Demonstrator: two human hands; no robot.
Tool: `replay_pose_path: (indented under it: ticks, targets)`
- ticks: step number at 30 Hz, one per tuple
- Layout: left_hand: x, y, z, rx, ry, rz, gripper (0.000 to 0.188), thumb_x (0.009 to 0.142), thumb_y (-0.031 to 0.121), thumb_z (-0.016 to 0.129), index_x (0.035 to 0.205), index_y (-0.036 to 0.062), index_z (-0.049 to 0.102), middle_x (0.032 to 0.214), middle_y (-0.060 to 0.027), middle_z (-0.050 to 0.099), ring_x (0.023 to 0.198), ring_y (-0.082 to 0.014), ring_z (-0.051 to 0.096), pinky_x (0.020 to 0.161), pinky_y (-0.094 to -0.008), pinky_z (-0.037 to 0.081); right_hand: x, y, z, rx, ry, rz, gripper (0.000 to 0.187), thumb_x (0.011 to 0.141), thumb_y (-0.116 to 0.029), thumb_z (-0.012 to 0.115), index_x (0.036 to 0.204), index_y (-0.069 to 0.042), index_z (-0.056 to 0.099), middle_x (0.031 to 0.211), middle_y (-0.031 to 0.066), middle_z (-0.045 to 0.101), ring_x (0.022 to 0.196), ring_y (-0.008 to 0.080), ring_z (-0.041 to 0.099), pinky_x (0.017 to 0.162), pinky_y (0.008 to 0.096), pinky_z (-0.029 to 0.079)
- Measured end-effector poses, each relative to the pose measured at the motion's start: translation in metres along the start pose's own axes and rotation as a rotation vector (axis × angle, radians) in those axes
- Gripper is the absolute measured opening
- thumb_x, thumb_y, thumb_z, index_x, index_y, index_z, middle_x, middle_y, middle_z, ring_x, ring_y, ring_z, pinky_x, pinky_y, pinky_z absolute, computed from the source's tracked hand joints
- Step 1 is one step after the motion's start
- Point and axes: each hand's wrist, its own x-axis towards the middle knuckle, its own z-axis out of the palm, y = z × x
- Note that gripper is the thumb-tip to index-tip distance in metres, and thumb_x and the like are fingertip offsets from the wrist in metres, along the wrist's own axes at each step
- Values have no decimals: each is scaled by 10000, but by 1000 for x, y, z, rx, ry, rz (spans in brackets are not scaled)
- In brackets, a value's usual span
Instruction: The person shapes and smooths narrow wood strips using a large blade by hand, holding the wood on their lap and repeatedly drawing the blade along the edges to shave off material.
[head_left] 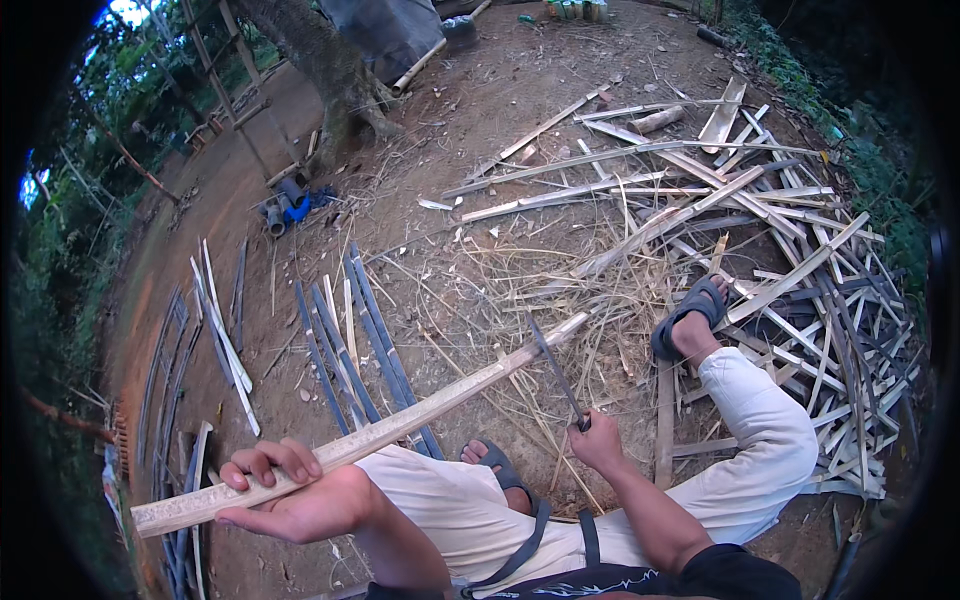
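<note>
A long pale split bamboo strip [430, 402] slants from the lower left up to the middle of the view. Near its lower end, my left hand [305, 500] is closed round it, fingers over the top edge and palm beneath. My right hand [598, 440] grips the handle of a knife [560, 375] with a long, narrow dark blade. Close to the strip's far end, the blade crosses it and appears to touch it. Thin shavings [540, 270] lie on the ground beyond.
A large heap of split bamboo pieces [800, 240] spreads over the right side. Dark-skinned strips [375, 325] lie in front of my left foot, with more strips [215, 320] farther left. Sandalled feet [695, 315] rest on bare soil. A tree trunk [310, 60] and cut tubes [285, 205] stand at the back left.
</note>
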Motion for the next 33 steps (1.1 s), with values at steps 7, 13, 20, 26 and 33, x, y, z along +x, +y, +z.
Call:
replay_pose_path:
  ticks: [7, 13, 20, 26, 33]
  targets:
    - [-6, 0, 15, -21, -32, 23, 459, 1034, 551, 393, 879, 122, 452, 711, 0, 378, 455, -77, 298, 377, -210, 218, -54, -78, -8, 41, -56, -573, 240, 773, -204, 712, 899, -14, 637, 668, 181, 650, 651, 378, 676, 637, 460, 542]
    - [1, -3, -5, 113, -20, 55, 488, 1033, 566, 363, 843, 123, 444, 705, -6, 356, 474, -95, 270, 403, -229, 202, -16, -10, 3, 85, -45, -70, 246, 769, -214, 728, 906, -31, 639, 646, 166, 641, 607, 354, 670, 575, 440, 522]
    - [-5, -1, -1, 148, -28, 100, 489, 1041, 540, 337, 834, 108, 434, 690, -11, 326, 492, -107, 261, 416, -243, 206, -29, -44, 2, -20, -19, -446, 243, 797, -212, 733, 930, -31, 639, 676, 162, 663, 607, 350, 674, 574, 424, 520]
    - [-2, 2, -15, 160, -15, 98, 498, 1026, 554, 366, 826, 104, 435, 689, -12, 330, 487, -107, 259, 419, -247, 219, 12, -1, -9, -150, -52, 125, 294, 799, -254, 710, 901, 16, 654, 761, 232, 679, 729, 387, 692, 686, 477, 536]
    - [9, -14, -18, 193, 8, 78, 526, 1023, 572, 327, 801, 106, 429, 660, -8, 320, 491, -117, 242, 424, -259, 203, 59, 41, -8, -92, -69, 206, 326, 789, -266, 705, 933, 21, 649, 820, 242, 691, 814, 418, 693, 766, 489, 552]
